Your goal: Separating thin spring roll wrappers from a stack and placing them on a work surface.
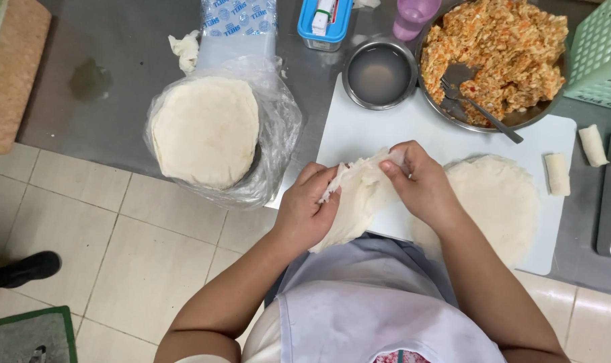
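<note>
Head view: the left hand (pixel 307 214) and right hand (pixel 419 183) are both pinching a thin wrapper sheet (pixel 356 195), seemingly peeling it apart over the white board (pixel 366 131). Filling bowl (pixel 495 54) at one o'clock; separating calls for gentle pulling.

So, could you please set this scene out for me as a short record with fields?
left hand: left hand pinches the thin wrapper sheet
right hand: right hand grips the sheet's upper edge
board: white cutting board bears a flat wrapper and one finished roll
filling: orange shredded mix in a metal pan, with a fork
stack: bagged wrappers
</note>
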